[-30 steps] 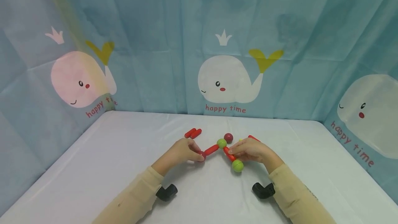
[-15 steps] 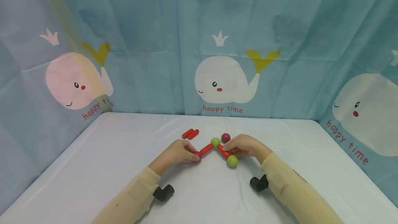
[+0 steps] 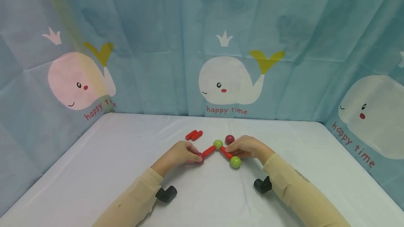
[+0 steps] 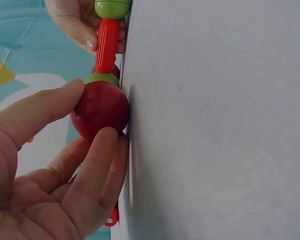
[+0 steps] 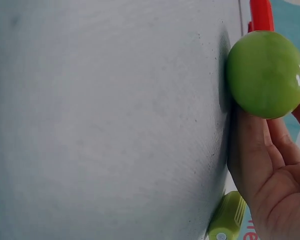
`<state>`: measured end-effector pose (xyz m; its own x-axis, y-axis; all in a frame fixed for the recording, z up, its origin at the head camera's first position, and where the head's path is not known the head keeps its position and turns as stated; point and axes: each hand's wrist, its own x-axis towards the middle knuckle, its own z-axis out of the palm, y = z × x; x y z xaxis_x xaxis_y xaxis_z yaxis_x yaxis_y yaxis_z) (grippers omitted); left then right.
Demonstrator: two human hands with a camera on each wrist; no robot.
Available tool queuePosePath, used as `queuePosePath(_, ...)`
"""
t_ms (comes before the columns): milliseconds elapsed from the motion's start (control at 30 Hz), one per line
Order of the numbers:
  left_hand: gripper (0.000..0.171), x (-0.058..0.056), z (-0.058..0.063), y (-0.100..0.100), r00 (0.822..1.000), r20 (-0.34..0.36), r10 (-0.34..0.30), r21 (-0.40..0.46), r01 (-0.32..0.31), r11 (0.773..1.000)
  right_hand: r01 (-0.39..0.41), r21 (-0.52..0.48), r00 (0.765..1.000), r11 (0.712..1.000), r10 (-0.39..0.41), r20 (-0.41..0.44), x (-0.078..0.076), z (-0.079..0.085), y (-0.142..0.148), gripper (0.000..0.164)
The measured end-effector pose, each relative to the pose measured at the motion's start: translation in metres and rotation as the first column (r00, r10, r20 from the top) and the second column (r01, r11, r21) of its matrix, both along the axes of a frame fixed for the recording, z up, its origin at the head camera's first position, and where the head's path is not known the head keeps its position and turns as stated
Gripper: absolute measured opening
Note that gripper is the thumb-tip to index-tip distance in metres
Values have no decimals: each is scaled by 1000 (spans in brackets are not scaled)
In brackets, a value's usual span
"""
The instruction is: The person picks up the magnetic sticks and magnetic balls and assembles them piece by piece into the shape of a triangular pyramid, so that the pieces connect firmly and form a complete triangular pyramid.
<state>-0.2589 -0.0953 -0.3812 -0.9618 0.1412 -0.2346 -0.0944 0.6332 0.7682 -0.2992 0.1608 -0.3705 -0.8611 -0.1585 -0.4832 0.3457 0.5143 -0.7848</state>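
Note:
My left hand (image 3: 180, 154) pinches a dark red ball (image 4: 101, 110) between thumb and fingertips, at the left end of a bent chain on the table. From that ball a red grooved rod (image 3: 209, 151) runs to a middle green ball (image 3: 218, 144). A second red rod (image 3: 226, 152) slants from there to another green ball (image 5: 266, 74), nearest the person. My right hand (image 3: 245, 147) holds this second rod, thumb on the near side; its other fingers are partly hidden in the head view. Whether every joint is fully seated cannot be seen.
A loose dark red ball (image 3: 229, 139) lies just behind the middle green ball. Two red rods (image 3: 194, 135) rest side by side farther back. A light green rod (image 5: 227, 217) lies near my right hand. Blue whale-printed curtain (image 3: 151, 80) borders the white table (image 3: 126, 143).
My right hand and its end of the chain have shifted left and slightly away, narrowing the bend. A red and a yellow piece behind that hand have gone out of sight. The left hand keeps its pinch.

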Motion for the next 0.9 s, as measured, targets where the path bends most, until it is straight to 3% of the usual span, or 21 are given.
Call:
queuePosePath(300,20,-2,-2,0,1000,18,-2,12,1,1000,40,39,998,998,-38,-54,2,-1,-1,31)
queuePosePath(567,25,-3,-3,-2,999,47,-9,19,8,1000,-6,53,985,999,15,-174,9,14,17,35)
queuePosePath(900,22,-3,-3,-2,998,53,-16,15,15,1000,97,-15,967,995,-98,-237,6,25,54,45)
